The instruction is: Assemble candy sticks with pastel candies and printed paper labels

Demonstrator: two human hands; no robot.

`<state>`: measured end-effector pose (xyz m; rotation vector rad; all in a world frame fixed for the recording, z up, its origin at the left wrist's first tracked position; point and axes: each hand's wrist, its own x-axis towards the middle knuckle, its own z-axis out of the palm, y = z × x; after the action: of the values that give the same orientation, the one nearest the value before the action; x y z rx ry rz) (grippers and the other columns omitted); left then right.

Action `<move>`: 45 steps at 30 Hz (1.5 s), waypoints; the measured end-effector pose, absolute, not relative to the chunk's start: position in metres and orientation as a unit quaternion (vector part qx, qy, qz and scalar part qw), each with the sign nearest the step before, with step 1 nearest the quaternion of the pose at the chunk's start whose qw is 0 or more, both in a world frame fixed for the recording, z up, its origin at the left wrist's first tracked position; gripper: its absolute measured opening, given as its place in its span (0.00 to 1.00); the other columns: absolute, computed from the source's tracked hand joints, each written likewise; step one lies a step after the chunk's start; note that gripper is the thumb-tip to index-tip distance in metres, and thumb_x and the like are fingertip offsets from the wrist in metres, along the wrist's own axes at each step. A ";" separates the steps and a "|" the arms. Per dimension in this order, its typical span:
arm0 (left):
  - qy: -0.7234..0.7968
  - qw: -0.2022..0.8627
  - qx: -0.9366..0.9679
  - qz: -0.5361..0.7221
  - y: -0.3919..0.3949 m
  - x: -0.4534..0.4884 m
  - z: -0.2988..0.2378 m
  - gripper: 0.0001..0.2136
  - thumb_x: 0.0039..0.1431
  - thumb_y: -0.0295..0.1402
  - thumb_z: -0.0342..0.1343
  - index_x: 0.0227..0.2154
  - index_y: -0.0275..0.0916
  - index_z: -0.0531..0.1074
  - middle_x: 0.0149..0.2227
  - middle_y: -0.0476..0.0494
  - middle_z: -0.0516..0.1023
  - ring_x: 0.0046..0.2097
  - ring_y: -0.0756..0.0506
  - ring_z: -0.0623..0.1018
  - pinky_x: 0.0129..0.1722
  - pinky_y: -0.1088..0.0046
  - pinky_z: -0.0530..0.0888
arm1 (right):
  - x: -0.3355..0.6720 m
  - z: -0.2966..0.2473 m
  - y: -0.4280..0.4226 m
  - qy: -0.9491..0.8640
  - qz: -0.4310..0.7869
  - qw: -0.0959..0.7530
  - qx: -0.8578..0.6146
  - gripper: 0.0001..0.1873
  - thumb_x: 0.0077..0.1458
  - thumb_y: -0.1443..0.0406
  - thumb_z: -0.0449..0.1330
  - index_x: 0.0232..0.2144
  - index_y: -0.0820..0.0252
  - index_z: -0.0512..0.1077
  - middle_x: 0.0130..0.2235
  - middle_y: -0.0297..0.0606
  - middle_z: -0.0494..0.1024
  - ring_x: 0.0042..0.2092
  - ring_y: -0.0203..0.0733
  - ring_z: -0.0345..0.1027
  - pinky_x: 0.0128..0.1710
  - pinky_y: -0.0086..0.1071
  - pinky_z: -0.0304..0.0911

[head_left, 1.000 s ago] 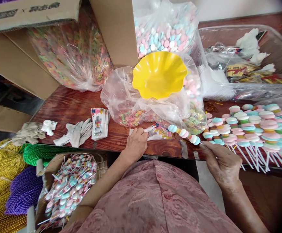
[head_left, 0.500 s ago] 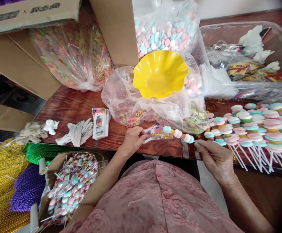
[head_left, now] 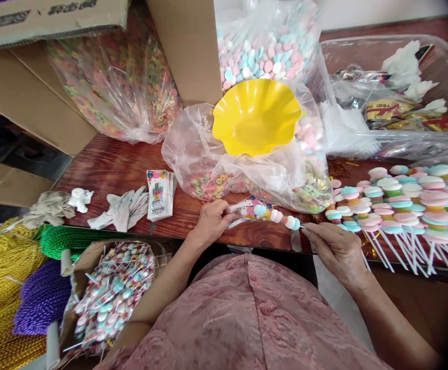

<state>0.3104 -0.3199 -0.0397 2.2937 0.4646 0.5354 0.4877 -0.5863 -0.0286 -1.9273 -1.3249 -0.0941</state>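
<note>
My right hand pinches the white stick of a candy skewer with blue, pink and white discs. The skewer's tip sits in the mouth of a clear printed wrapper bag. My left hand grips that bag at the edge of the wooden table. A pile of finished candy skewers lies to the right of my right hand.
A yellow wavy bowl rests on plastic bags of ring candy. Behind stand larger candy bags, cardboard boxes and a clear tub. A stack of wrappers and white gloves lie left. A box of wrapped skewers and coloured cord sit below.
My right hand has moved the skewer leftward, so its tip now enters the wrapper bag held by my left hand.
</note>
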 end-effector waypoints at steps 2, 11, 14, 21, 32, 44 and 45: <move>0.178 0.367 0.890 0.204 -0.319 0.310 -0.040 0.15 0.54 0.38 0.65 0.21 0.37 0.67 0.23 0.54 0.69 0.27 0.53 0.67 0.29 0.76 0.62 | 0.489 -0.031 -0.588 -0.524 -0.040 0.376 -0.763 0.08 0.60 0.67 0.59 0.39 0.56 0.78 0.32 0.37 0.80 0.31 0.38 0.74 0.31 0.31 0.68; 0.147 0.351 0.903 0.199 -0.318 0.309 -0.039 0.15 0.58 0.39 0.62 0.22 0.37 0.68 0.24 0.52 0.69 0.27 0.52 0.67 0.29 0.76 0.63 | 0.495 -0.023 -0.589 -0.604 -0.116 0.271 -0.740 0.10 0.60 0.69 0.58 0.42 0.56 0.77 0.30 0.34 0.78 0.31 0.37 0.70 0.32 0.32 0.63; 0.133 0.339 0.911 0.194 -0.318 0.309 -0.039 0.14 0.58 0.38 0.61 0.23 0.37 0.68 0.24 0.52 0.69 0.28 0.52 0.68 0.30 0.76 0.63 | 0.494 -0.013 -0.584 -0.632 -0.150 0.224 -0.727 0.10 0.59 0.70 0.57 0.41 0.56 0.76 0.28 0.33 0.77 0.30 0.37 0.67 0.31 0.32 0.59; 0.100 0.332 0.918 0.190 -0.320 0.309 -0.038 0.11 0.59 0.33 0.60 0.24 0.37 0.67 0.25 0.51 0.69 0.29 0.52 0.67 0.31 0.76 0.63 | 0.483 -0.006 -0.563 -0.648 -0.143 0.233 -0.711 0.10 0.61 0.71 0.55 0.42 0.60 0.74 0.29 0.36 0.76 0.31 0.38 0.67 0.32 0.33 0.58; 0.118 0.363 0.903 0.198 -0.323 0.306 -0.039 0.10 0.58 0.31 0.59 0.23 0.38 0.66 0.25 0.51 0.69 0.29 0.51 0.68 0.33 0.74 0.64 | 0.490 0.002 -0.557 -0.667 -0.166 0.218 -0.692 0.10 0.60 0.71 0.55 0.39 0.58 0.75 0.28 0.34 0.75 0.30 0.37 0.65 0.31 0.33 0.56; 0.094 0.261 0.935 0.222 -0.329 0.306 -0.032 0.04 0.57 0.30 0.58 0.33 0.38 0.68 0.40 0.41 0.74 0.44 0.43 0.71 0.46 0.65 0.68 | 0.477 0.005 -0.556 -0.676 -0.220 0.224 -0.666 0.11 0.59 0.73 0.55 0.39 0.56 0.74 0.29 0.33 0.77 0.30 0.36 0.66 0.33 0.33 0.57; 0.089 0.248 0.938 0.225 -0.329 0.307 -0.029 0.06 0.57 0.30 0.58 0.37 0.38 0.69 0.43 0.39 0.74 0.47 0.42 0.70 0.49 0.63 0.68 | 0.477 0.005 -0.556 -0.677 -0.222 0.230 -0.663 0.11 0.58 0.73 0.56 0.39 0.56 0.74 0.29 0.33 0.77 0.30 0.36 0.67 0.33 0.33 0.57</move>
<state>0.3073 -0.3289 -0.0292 2.5567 0.2415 0.6135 0.4772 -0.5562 0.0050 -1.8238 -1.8624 -0.6097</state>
